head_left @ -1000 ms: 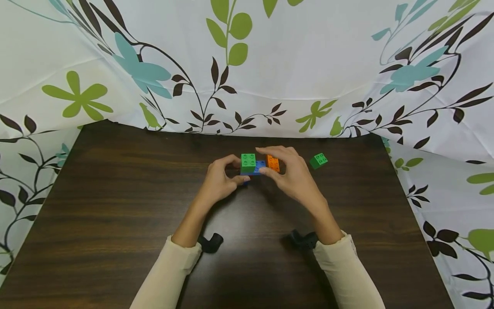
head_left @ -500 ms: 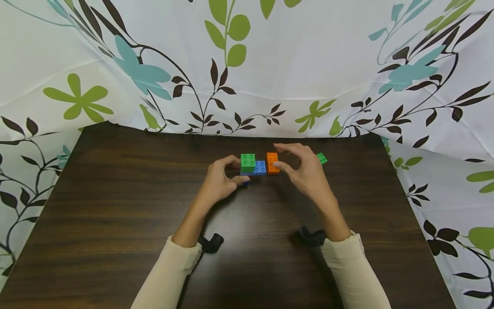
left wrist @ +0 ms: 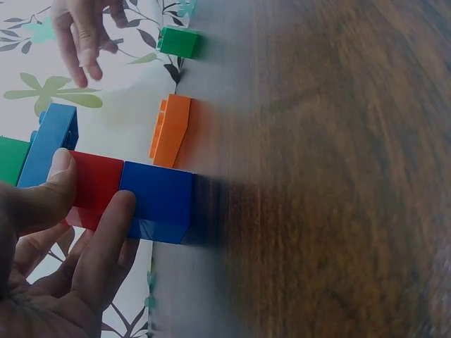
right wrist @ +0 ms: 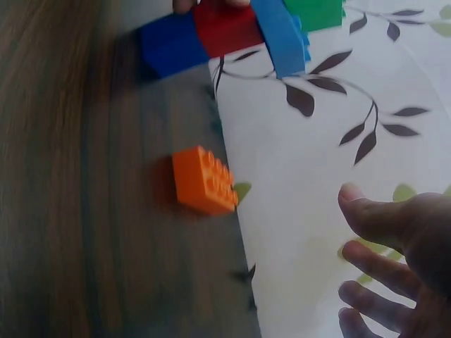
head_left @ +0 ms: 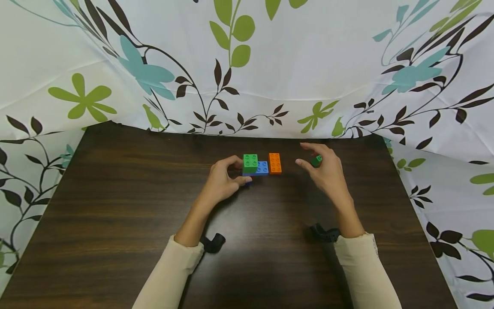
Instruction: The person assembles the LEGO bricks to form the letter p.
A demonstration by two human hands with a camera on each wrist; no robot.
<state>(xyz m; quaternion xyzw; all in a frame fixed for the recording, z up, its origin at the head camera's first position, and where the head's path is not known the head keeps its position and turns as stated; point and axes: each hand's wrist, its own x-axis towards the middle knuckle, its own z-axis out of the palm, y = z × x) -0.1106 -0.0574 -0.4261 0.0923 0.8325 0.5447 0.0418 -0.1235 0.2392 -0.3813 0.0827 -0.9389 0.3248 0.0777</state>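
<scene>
My left hand (head_left: 221, 180) grips a stack of toy building bricks, thumb and fingers on its red brick (left wrist: 99, 179). Below the red one is a dark blue brick (left wrist: 161, 201); above it lies a longer blue brick (head_left: 263, 168), topped by a green brick (head_left: 250, 163) at the left end. An orange brick (head_left: 275, 163) stands on the table just right of the stack, apart from it. Farther right, a loose green brick (left wrist: 179, 42) is partly hidden behind my right hand (head_left: 328, 171). That hand holds nothing, its thumb and fingers spread apart.
The dark wooden table (head_left: 262, 257) carries the bricks. A white cloth (head_left: 293, 64) with a leaf and flower pattern hangs along its back and sides. Black wrist mounts (head_left: 213, 243) show beneath both forearms.
My right hand has moved right, off the stack and past the orange brick, to the loose green brick. My left hand keeps its grip on the stack in the same place.
</scene>
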